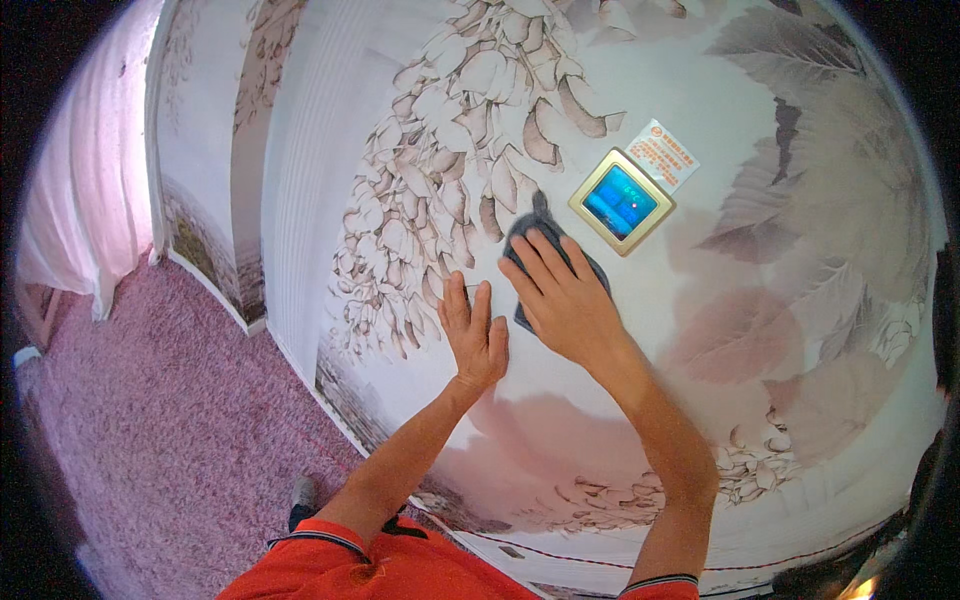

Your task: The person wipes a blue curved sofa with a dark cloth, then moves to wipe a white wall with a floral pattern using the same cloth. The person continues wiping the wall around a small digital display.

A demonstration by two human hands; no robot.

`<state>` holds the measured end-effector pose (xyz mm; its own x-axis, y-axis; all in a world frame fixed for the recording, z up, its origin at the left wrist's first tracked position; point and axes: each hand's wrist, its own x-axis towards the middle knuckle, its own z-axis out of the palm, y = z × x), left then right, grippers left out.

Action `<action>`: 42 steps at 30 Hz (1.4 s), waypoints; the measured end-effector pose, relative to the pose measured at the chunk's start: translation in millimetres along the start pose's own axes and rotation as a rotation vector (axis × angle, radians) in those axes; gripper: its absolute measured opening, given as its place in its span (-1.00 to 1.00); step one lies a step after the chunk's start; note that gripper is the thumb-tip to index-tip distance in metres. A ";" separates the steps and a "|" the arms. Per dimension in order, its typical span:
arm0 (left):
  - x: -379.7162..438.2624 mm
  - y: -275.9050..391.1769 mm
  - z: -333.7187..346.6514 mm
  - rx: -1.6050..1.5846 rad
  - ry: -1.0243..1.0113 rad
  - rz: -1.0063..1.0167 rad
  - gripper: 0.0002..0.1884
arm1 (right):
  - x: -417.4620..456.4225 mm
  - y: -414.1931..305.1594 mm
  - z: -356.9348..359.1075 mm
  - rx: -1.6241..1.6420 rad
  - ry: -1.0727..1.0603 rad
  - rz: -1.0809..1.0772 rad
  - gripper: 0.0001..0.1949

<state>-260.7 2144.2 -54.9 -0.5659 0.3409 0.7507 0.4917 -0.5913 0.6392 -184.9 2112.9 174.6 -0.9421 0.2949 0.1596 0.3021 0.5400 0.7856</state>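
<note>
My right hand point(564, 300) lies flat over a dark grey cloth point(538, 214), pressing it against a wall covered in flower-patterned wallpaper point(727, 270). Parts of the cloth show past my fingertips and on both sides of my hand; the rest is hidden under it. To the left and slightly lower, my left hand point(474, 330) rests on the same wall with its fingers apart and nothing in it. Up and to the right of my right hand is a gold-framed wall thermostat point(622, 201) with a lit blue screen. Behind its upper edge sticks out a white card point(663, 156) with orange writing.
Pink-purple carpet point(172, 420) covers the floor at left, where a shoe point(304, 492) shows. A pale curtain point(90, 172) hangs at far left beside a wall corner point(259, 324). A twisted red-and-black cord point(570, 556) runs along the wall's lower part.
</note>
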 end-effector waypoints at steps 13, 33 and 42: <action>-3.1 -21.8 -3.0 0.037 0.019 -0.018 -0.31 | -90.5 -62.8 15.6 0.013 -0.189 0.010 -0.36; -25.6 -41.0 -11.2 0.036 0.019 -0.142 -0.33 | -101.1 -93.9 31.4 0.082 -0.318 -0.043 -0.32; -21.9 -47.6 -13.5 0.019 0.028 -0.102 -0.35 | -22.6 -84.6 56.0 0.099 -0.120 0.004 -0.39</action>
<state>-280.5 2155.0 -104.1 -0.6320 0.3778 0.6766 0.4431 -0.5402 0.7155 -181.1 2104.6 71.1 -0.9184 0.3863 0.0850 0.3243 0.6121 0.7212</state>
